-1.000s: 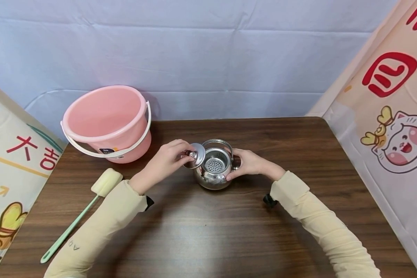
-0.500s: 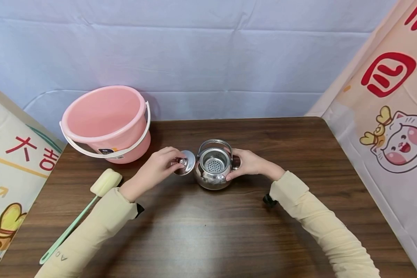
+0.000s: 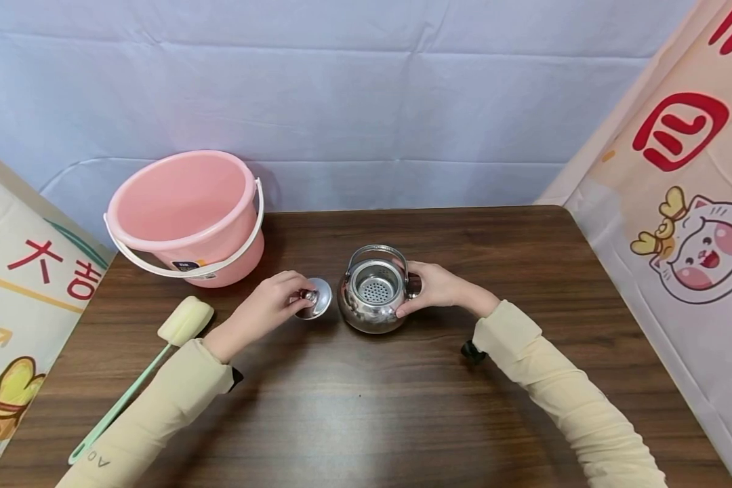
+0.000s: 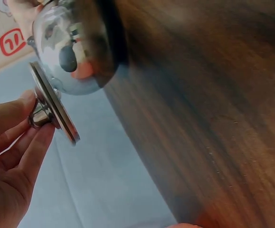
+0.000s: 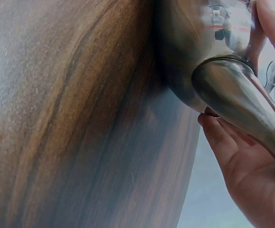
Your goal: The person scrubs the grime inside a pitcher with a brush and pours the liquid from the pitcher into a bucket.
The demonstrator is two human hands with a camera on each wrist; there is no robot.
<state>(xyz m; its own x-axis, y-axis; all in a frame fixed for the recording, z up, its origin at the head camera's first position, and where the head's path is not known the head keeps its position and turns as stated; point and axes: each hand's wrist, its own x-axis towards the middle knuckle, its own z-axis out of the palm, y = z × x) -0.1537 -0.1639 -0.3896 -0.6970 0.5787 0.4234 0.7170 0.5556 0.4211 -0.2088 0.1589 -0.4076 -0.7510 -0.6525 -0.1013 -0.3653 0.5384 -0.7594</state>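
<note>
A shiny steel teapot [image 3: 369,321] stands upright on the table with its mouth uncovered. Inside the mouth sits a strainer [image 3: 376,292] with a perforated bottom, and the bail handle [image 3: 375,248] stands up behind it. My right hand [image 3: 434,287] grips the pot's right side, thumb and fingers spread on the body around the spout [image 5: 232,92]. With thumb and fingertips, my left hand [image 3: 271,299] pinches the knob of the round steel lid [image 3: 321,298]. That lid hangs tilted just left of the pot, its edge towards the pot in the left wrist view.
A pink bucket [image 3: 226,254] with a white handle is at the back left of the wooden table [image 3: 372,420]. Below it lies a sponge brush [image 3: 186,321] with a long green handle, partly beside the left sleeve. A pale cloth [image 3: 402,122] hangs behind the table.
My left hand has carried the lid from over the pot's rim to the left and slightly nearer. The right hand has stayed on the pot.
</note>
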